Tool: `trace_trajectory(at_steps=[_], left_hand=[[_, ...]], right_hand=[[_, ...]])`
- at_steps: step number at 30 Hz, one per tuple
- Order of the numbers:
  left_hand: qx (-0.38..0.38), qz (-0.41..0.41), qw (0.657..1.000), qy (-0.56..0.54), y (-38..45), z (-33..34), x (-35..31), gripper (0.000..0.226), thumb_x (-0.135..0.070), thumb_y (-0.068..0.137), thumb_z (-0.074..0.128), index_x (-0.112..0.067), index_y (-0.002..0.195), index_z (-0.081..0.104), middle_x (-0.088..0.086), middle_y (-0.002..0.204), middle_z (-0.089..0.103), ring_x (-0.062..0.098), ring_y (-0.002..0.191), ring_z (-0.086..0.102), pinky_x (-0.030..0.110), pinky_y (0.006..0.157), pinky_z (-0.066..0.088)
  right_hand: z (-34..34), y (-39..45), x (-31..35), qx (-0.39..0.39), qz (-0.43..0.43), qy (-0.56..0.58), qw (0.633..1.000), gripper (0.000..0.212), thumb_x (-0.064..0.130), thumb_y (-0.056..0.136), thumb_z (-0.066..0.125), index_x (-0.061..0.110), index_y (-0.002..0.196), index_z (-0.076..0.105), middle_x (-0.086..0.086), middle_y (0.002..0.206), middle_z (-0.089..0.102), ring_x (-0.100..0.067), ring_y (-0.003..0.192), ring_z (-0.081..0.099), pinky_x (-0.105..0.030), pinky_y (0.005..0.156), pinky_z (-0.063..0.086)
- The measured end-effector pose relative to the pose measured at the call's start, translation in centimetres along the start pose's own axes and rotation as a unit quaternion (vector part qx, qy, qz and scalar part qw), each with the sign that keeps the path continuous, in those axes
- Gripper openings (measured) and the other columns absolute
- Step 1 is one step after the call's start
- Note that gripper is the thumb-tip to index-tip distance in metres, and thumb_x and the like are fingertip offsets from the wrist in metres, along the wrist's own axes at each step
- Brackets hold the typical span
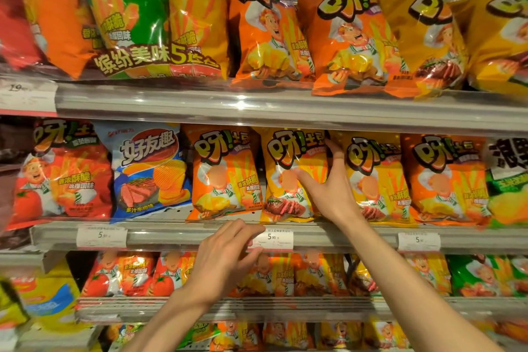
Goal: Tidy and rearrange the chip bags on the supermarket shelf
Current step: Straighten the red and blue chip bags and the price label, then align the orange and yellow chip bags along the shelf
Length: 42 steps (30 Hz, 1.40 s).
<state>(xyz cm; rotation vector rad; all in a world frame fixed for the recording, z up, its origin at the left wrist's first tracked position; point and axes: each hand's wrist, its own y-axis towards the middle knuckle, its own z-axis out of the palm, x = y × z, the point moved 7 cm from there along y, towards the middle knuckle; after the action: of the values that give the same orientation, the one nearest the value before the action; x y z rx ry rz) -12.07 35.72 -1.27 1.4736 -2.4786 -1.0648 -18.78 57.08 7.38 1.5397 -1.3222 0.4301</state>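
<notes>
On the middle shelf a row of chip bags stands upright. My right hand grips the right edge of a yellow steak-flavour bag, thumb on its front and fingers behind it. To its left stands an orange bag, and left of that a blue ridged-chip bag leans crooked beside a red tomato bag. My left hand hovers with fingers apart in front of the shelf rail, just below the orange bag, holding nothing.
Right of my right hand stand a yellow bag, an orange bag and a green bag. The upper shelf carries large multipacks and orange and yellow bags. Lower shelves hold more bags. Price tags line the rail.
</notes>
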Motion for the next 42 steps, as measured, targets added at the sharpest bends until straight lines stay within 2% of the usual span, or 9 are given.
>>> trace_trajectory(at_steps=[3, 15, 25, 29, 33, 36, 38, 40, 42], left_hand=[[0.000, 0.001, 1.000, -0.004, 0.0, 0.1, 0.0, 0.032, -0.040, 0.088, 0.069, -0.036, 0.118, 0.060, -0.019, 0.090, 0.052, 0.003, 0.082, 0.051, 0.021, 0.060, 0.043], [-0.013, 0.026, 1.000, 0.002, -0.2, -0.1, -0.1, 0.036, -0.038, 0.085, 0.073, -0.029, 0.118, 0.063, -0.017, 0.096, 0.057, 0.004, 0.086, 0.051, 0.016, 0.062, 0.031], [-0.023, 0.016, 1.000, 0.005, -0.4, -0.1, -0.2, 0.030, -0.040, 0.087, 0.063, -0.030, 0.115, 0.067, -0.012, 0.091, 0.061, 0.009, 0.086, 0.059, 0.021, 0.057, 0.044], [-0.026, 0.024, 0.999, -0.014, -0.8, -0.2, -0.4, 0.035, -0.031, 0.085, 0.067, -0.025, 0.120, 0.068, -0.007, 0.089, 0.060, 0.016, 0.085, 0.059, 0.028, 0.057, 0.049], [-0.067, 0.053, 0.996, -0.014, -2.4, -0.1, -0.6, 0.039, -0.022, 0.085, 0.071, -0.016, 0.123, 0.067, 0.002, 0.097, 0.064, 0.021, 0.095, 0.052, 0.038, 0.078, 0.051], [-0.078, 0.040, 0.995, -0.040, -3.9, 0.7, -0.3, 0.039, -0.028, 0.091, 0.061, -0.013, 0.126, 0.066, 0.010, 0.118, 0.063, 0.024, 0.113, 0.050, 0.037, 0.095, 0.045], [-0.066, 0.028, 0.995, -0.064, -4.7, 1.1, -0.6, 0.041, -0.027, 0.091, 0.065, -0.016, 0.130, 0.063, 0.010, 0.128, 0.056, 0.027, 0.120, 0.049, 0.034, 0.105, 0.038], [-0.058, 0.004, 0.996, -0.068, -5.3, 1.3, -0.8, 0.043, -0.028, 0.091, 0.067, -0.019, 0.132, 0.062, 0.009, 0.136, 0.051, 0.027, 0.125, 0.045, 0.032, 0.110, 0.031], [-0.059, -0.032, 0.996, -0.066, -5.7, 1.6, -0.9, 0.042, -0.032, 0.093, 0.063, -0.020, 0.133, 0.061, 0.009, 0.143, 0.046, 0.030, 0.128, 0.042, 0.039, 0.111, 0.034]], right_hand=[[0.0, -0.3, -0.7, -0.014, 0.001, 0.006, 1.000, 0.085, 0.047, 0.086, 0.074, 0.027, 0.150, 0.022, -0.002, 0.151, 0.040, -0.020, 0.137, 0.042, -0.030, 0.107, 0.037], [0.8, -1.3, -0.8, -0.041, -0.012, -0.026, 0.999, 0.080, 0.048, 0.096, 0.059, 0.016, 0.156, 0.017, -0.003, 0.161, 0.027, -0.018, 0.146, 0.030, -0.024, 0.110, 0.027], [0.9, -4.5, 0.0, -0.045, -0.016, -0.079, 0.996, 0.078, 0.046, 0.100, 0.053, 0.022, 0.160, 0.008, 0.004, 0.167, 0.016, -0.011, 0.151, 0.018, -0.022, 0.112, 0.018], [1.1, -8.4, -0.7, -0.048, -0.036, -0.140, 0.988, 0.075, 0.046, 0.101, 0.051, 0.023, 0.160, 0.011, 0.005, 0.166, 0.018, -0.006, 0.151, 0.016, -0.032, 0.122, 0.021], [1.4, -12.7, -2.8, -0.028, -0.050, -0.238, 0.970, 0.071, 0.047, 0.101, 0.049, 0.022, 0.160, 0.018, 0.002, 0.169, 0.011, -0.010, 0.155, 0.006, -0.037, 0.125, 0.015], [1.2, -15.2, -4.9, 0.000, -0.043, -0.290, 0.956, 0.069, 0.050, 0.101, 0.047, 0.021, 0.159, 0.023, 0.001, 0.170, 0.000, -0.011, 0.156, -0.006, -0.038, 0.125, 0.010], [0.9, -16.6, -6.5, 0.018, -0.025, -0.294, 0.955, 0.070, 0.052, 0.101, 0.045, 0.022, 0.160, 0.021, 0.002, 0.170, -0.005, -0.011, 0.155, -0.010, -0.046, 0.126, 0.013], [0.4, -17.5, -7.8, 0.031, -0.014, -0.293, 0.956, 0.071, 0.055, 0.101, 0.041, 0.023, 0.160, 0.019, 0.005, 0.170, -0.006, -0.012, 0.155, -0.009, -0.052, 0.124, 0.017], [-0.2, -18.1, -8.8, 0.036, -0.005, -0.283, 0.959, 0.072, 0.060, 0.101, 0.037, 0.024, 0.160, 0.019, 0.007, 0.170, -0.005, -0.013, 0.156, -0.006, -0.051, 0.124, 0.018]])
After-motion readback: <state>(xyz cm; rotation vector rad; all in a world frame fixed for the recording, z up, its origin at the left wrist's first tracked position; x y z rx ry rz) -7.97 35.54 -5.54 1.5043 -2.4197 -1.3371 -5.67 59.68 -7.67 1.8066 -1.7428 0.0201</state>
